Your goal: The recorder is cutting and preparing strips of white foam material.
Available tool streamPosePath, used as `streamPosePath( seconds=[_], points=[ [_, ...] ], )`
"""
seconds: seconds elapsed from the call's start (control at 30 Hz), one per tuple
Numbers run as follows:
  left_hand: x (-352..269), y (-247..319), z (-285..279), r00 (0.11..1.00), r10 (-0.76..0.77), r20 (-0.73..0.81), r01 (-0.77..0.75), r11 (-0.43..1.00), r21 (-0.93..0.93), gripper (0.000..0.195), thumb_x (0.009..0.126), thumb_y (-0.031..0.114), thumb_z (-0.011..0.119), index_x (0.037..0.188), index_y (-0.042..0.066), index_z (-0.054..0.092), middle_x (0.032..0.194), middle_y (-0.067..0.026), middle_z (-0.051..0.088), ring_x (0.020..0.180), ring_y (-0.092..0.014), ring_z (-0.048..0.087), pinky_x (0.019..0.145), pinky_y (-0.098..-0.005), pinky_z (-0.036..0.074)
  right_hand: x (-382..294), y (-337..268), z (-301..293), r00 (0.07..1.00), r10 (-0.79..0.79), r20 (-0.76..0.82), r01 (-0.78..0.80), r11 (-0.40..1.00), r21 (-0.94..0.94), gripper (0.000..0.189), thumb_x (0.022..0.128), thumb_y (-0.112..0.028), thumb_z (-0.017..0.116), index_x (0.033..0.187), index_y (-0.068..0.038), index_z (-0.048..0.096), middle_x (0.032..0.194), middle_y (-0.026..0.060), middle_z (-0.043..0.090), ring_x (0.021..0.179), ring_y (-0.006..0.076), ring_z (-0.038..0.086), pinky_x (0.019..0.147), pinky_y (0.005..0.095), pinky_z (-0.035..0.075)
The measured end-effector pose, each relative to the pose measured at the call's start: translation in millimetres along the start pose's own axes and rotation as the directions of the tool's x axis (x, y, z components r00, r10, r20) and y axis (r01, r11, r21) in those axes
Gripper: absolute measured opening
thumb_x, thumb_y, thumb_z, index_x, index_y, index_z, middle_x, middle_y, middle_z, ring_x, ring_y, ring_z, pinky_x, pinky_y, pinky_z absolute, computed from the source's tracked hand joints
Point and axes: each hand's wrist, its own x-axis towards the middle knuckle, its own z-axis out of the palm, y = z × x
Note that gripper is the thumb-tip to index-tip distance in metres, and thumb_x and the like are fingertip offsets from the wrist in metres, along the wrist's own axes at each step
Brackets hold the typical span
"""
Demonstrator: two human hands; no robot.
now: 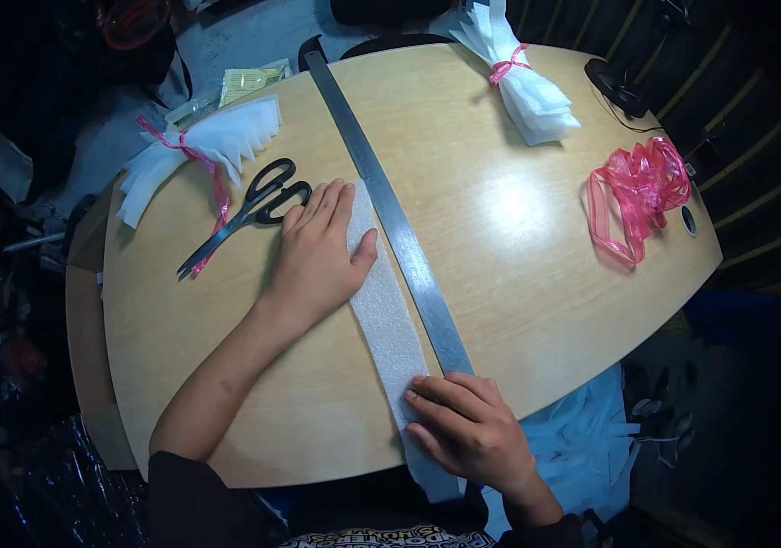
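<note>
A long white foam strip (388, 327) lies lengthwise on the wooden table, its near end hanging over the front edge. My left hand (322, 246) lies palm down on its far part, thumb spread to the right. Over the near part, my right hand (469, 428) rests with bent fingertips on the foam; its outer side covers the near end of a steel ruler (390, 212). The ruler runs beside the strip, a narrow gap between them. Black-handled scissors (246, 216) lie just left of my left fingers, blades pointing toward the lower left.
A bundle of white foam strips (198, 147) tied with pink ribbon sits at the left edge. Another tied bundle (527, 89) lies at the far right. Loose pink plastic ribbon (643, 188) is heaped near the right edge. A cardboard box (91, 329) stands beside the table (534, 288).
</note>
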Motion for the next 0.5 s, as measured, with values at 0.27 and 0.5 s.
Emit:
streamPosePath(
  seconds=[0.27,0.5],
  points=[
    [9,1,-7,1.0,0.01,0.023,-0.011,1.0,0.014,0.056,0.083,0.022,0.059,0.128,-0.009,0.046,0.13,-0.0226,0.05,0.12,-0.031,0.049,0.093,-0.0407,0.039,3,2,-2,1.0,-0.001,-0.03,0.001,1.0,0.015,0.03,0.076,-0.014,0.075,0.104,-0.005,0.068,0.112,0.0058,0.063,0.098,0.0222,0.058,0.083,0.032,0.046],
    [7,5,-5,0.999,0.011,0.052,-0.017,0.994,0.112,0.056,0.08,0.026,0.056,0.125,-0.006,0.049,0.123,-0.0166,0.053,0.116,-0.026,0.05,0.087,-0.0407,0.04,-4,-2,1,0.998,-0.006,-0.055,0.007,1.0,0.016,0.025,0.076,-0.011,0.074,0.1,-0.006,0.069,0.111,0.0049,0.065,0.1,0.0216,0.06,0.083,0.0328,0.047]
  ],
)
